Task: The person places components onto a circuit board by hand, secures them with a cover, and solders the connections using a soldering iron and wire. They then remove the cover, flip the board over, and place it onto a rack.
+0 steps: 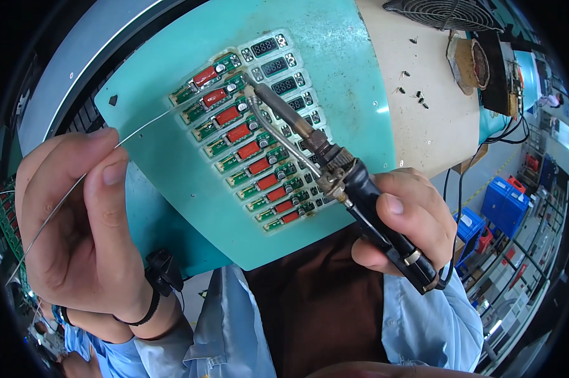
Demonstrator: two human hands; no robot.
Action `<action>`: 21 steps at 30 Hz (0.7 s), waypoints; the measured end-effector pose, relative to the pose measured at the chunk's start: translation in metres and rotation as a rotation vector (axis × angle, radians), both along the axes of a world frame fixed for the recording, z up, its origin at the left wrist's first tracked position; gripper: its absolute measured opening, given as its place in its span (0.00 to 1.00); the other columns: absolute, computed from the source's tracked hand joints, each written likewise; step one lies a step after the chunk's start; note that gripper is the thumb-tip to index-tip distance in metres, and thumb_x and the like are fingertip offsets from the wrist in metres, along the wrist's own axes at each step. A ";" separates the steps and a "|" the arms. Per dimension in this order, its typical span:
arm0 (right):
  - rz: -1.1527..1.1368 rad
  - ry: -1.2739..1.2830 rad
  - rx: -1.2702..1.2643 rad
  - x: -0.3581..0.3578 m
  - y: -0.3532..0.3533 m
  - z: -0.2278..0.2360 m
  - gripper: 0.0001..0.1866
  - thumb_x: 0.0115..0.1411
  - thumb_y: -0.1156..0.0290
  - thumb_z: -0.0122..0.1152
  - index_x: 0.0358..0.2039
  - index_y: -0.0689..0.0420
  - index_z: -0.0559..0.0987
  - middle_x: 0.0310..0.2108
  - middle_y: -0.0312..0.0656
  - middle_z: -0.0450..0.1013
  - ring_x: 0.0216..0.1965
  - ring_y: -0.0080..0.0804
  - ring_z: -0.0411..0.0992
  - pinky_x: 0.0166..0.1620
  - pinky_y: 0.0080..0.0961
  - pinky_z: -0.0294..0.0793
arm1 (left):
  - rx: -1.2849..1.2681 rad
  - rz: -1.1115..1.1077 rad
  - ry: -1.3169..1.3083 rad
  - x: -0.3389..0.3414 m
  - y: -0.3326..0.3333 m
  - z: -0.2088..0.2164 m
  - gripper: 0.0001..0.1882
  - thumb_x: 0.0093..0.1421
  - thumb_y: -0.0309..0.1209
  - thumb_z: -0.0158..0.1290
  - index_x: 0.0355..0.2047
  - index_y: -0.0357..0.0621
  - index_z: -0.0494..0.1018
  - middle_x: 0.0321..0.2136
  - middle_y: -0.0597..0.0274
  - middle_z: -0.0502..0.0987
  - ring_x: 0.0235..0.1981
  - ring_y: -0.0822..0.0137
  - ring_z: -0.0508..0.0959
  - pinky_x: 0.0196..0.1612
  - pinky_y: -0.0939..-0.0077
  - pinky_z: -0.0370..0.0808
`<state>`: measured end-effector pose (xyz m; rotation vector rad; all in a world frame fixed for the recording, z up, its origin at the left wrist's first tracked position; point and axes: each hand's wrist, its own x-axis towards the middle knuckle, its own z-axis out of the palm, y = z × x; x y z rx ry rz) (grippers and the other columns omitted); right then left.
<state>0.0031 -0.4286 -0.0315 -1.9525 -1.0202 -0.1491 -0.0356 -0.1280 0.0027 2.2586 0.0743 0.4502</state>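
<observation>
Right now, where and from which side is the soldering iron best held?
By its black handle, from the lower right, as the right hand has it. The soldering iron slants up-left, its metal tip at the circuit boards, so the rear end is the likely cool part.

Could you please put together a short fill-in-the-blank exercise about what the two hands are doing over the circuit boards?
1. The right hand grips the black handle of a soldering ____.
2. The left hand pinches a thin solder ____ between thumb and fingers.
3. The row of circuit boards carries rectangular components coloured ____.
4. The boards lie on a ____-coloured mat.

Missing words: iron; wire; red; teal
</observation>
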 end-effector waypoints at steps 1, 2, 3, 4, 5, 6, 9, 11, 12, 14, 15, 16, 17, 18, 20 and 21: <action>0.006 -0.001 -0.005 0.000 0.000 0.001 0.31 0.63 0.51 0.72 0.51 0.66 0.77 0.37 0.57 0.78 0.32 0.45 0.81 0.36 0.36 0.81 | 0.001 0.009 0.003 -0.002 -0.001 0.002 0.07 0.65 0.12 0.55 0.42 0.26 0.79 0.43 0.50 0.80 0.40 0.68 0.82 0.44 0.81 0.79; 0.004 -0.002 -0.016 0.000 -0.001 0.002 0.31 0.63 0.51 0.72 0.51 0.66 0.77 0.37 0.57 0.78 0.32 0.46 0.80 0.36 0.36 0.81 | -0.006 0.011 0.005 -0.002 -0.002 0.001 0.07 0.65 0.12 0.55 0.42 0.26 0.79 0.43 0.50 0.80 0.40 0.69 0.81 0.43 0.81 0.79; 0.002 -0.003 -0.027 -0.001 -0.002 0.003 0.31 0.63 0.51 0.72 0.51 0.67 0.77 0.36 0.57 0.78 0.32 0.46 0.80 0.36 0.36 0.81 | -0.008 0.007 0.004 -0.001 -0.003 0.000 0.07 0.65 0.12 0.55 0.42 0.26 0.79 0.43 0.50 0.80 0.40 0.69 0.81 0.43 0.81 0.79; 0.000 -0.004 -0.029 -0.001 -0.003 0.002 0.31 0.63 0.51 0.72 0.51 0.67 0.77 0.36 0.57 0.78 0.32 0.46 0.80 0.36 0.36 0.81 | -0.006 0.000 0.001 -0.001 -0.004 -0.002 0.07 0.65 0.12 0.55 0.42 0.26 0.79 0.43 0.50 0.80 0.40 0.69 0.81 0.43 0.81 0.79; 0.000 -0.003 -0.025 -0.002 -0.003 0.002 0.30 0.63 0.52 0.72 0.51 0.67 0.77 0.36 0.57 0.78 0.32 0.45 0.80 0.36 0.36 0.81 | -0.002 -0.007 -0.002 -0.001 -0.004 -0.004 0.07 0.65 0.12 0.55 0.42 0.27 0.79 0.43 0.50 0.80 0.40 0.69 0.81 0.43 0.82 0.78; 0.001 -0.002 -0.021 -0.003 -0.003 0.001 0.30 0.63 0.53 0.72 0.51 0.67 0.76 0.36 0.57 0.78 0.32 0.45 0.80 0.36 0.36 0.81 | 0.002 -0.013 -0.005 -0.001 -0.005 -0.004 0.07 0.64 0.12 0.56 0.42 0.27 0.79 0.43 0.51 0.80 0.40 0.69 0.81 0.43 0.82 0.78; 0.009 0.010 -0.027 -0.005 -0.005 0.002 0.29 0.63 0.54 0.72 0.51 0.67 0.76 0.36 0.57 0.78 0.33 0.45 0.80 0.36 0.35 0.81 | -0.003 -0.021 0.008 -0.002 -0.007 -0.004 0.07 0.64 0.12 0.56 0.42 0.27 0.79 0.43 0.51 0.80 0.40 0.70 0.81 0.43 0.82 0.78; 0.024 0.027 -0.043 -0.004 -0.006 0.003 0.28 0.64 0.56 0.72 0.52 0.67 0.77 0.36 0.57 0.78 0.33 0.45 0.80 0.36 0.35 0.80 | -0.005 -0.026 0.015 -0.002 -0.008 -0.004 0.07 0.64 0.12 0.56 0.42 0.27 0.79 0.43 0.52 0.80 0.40 0.70 0.81 0.43 0.82 0.78; 0.024 0.028 -0.043 -0.004 -0.006 0.003 0.28 0.64 0.56 0.72 0.52 0.67 0.77 0.36 0.57 0.78 0.33 0.45 0.80 0.36 0.35 0.80 | -0.003 -0.025 0.016 -0.002 -0.009 -0.004 0.07 0.64 0.12 0.56 0.42 0.28 0.79 0.43 0.52 0.80 0.40 0.70 0.81 0.43 0.82 0.78; 0.032 0.050 -0.055 -0.004 -0.006 0.004 0.27 0.63 0.56 0.72 0.52 0.66 0.77 0.37 0.56 0.78 0.33 0.45 0.80 0.36 0.35 0.80 | 0.000 -0.023 0.020 -0.002 -0.010 -0.004 0.07 0.64 0.12 0.56 0.42 0.28 0.79 0.43 0.53 0.80 0.39 0.71 0.81 0.42 0.83 0.78; 0.036 0.060 -0.062 -0.004 -0.006 0.004 0.27 0.63 0.57 0.72 0.52 0.66 0.77 0.37 0.56 0.78 0.33 0.45 0.80 0.36 0.35 0.80 | -0.001 -0.024 0.020 -0.002 -0.010 -0.003 0.07 0.64 0.12 0.56 0.42 0.28 0.79 0.43 0.53 0.80 0.39 0.71 0.81 0.42 0.83 0.78; 0.036 0.061 -0.063 -0.004 -0.006 0.004 0.27 0.63 0.57 0.72 0.52 0.66 0.77 0.37 0.56 0.78 0.33 0.45 0.80 0.36 0.35 0.80 | -0.003 -0.021 0.027 -0.002 -0.010 -0.003 0.07 0.64 0.12 0.56 0.42 0.28 0.79 0.43 0.53 0.80 0.39 0.71 0.81 0.42 0.83 0.77; 0.036 0.067 -0.065 -0.004 -0.005 0.004 0.27 0.63 0.57 0.73 0.52 0.66 0.77 0.37 0.56 0.78 0.33 0.45 0.81 0.36 0.35 0.81 | -0.003 -0.018 0.035 -0.003 -0.011 -0.003 0.07 0.64 0.12 0.57 0.42 0.28 0.79 0.43 0.53 0.80 0.39 0.71 0.81 0.42 0.83 0.77; 0.036 0.073 -0.066 -0.004 -0.005 0.004 0.27 0.63 0.56 0.73 0.52 0.65 0.77 0.37 0.56 0.78 0.33 0.45 0.81 0.36 0.35 0.81 | -0.004 -0.015 0.043 -0.003 -0.011 -0.003 0.07 0.64 0.12 0.57 0.42 0.28 0.79 0.43 0.53 0.80 0.39 0.71 0.81 0.42 0.83 0.77; 0.036 0.081 -0.069 -0.005 -0.005 0.003 0.28 0.63 0.56 0.73 0.52 0.65 0.77 0.37 0.56 0.78 0.33 0.45 0.81 0.36 0.35 0.81 | -0.002 -0.015 0.037 -0.002 -0.012 -0.005 0.07 0.64 0.12 0.57 0.42 0.28 0.79 0.42 0.53 0.80 0.39 0.71 0.81 0.42 0.83 0.77; 0.033 0.075 -0.069 -0.005 -0.005 0.002 0.28 0.63 0.56 0.73 0.52 0.65 0.77 0.37 0.56 0.78 0.33 0.45 0.81 0.36 0.35 0.81 | -0.001 -0.015 0.029 -0.002 -0.013 -0.006 0.07 0.64 0.13 0.57 0.42 0.28 0.79 0.42 0.53 0.80 0.39 0.71 0.81 0.41 0.83 0.77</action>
